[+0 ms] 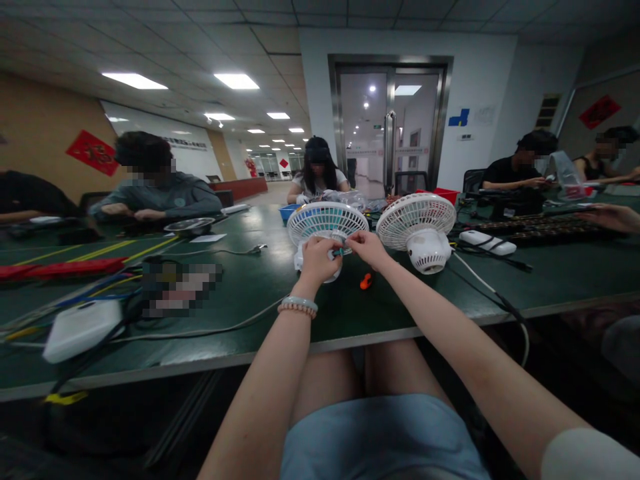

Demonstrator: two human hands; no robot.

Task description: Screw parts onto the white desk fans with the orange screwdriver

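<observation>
Both hands meet at the back of the near fan (pixel 326 223): the left hand (pixel 319 259) is wrapped around its motor housing, and the right hand (pixel 367 248) pinches a small teal-handled tool (pixel 338 253) against it. This looks like work on a fastener, which calls for a steady housing. An orange bit (pixel 365 281) lies just right of the fan; a second fan (pixel 419 227) lies farther right on the green table (pixel 250 293).

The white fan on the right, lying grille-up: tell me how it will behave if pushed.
The white fan looks like thin plastic, so probably light and easy to slide. It rests tilted on its small motor housing, so it may rock or tip. Its cord trails over the table edge and could drag.
</observation>
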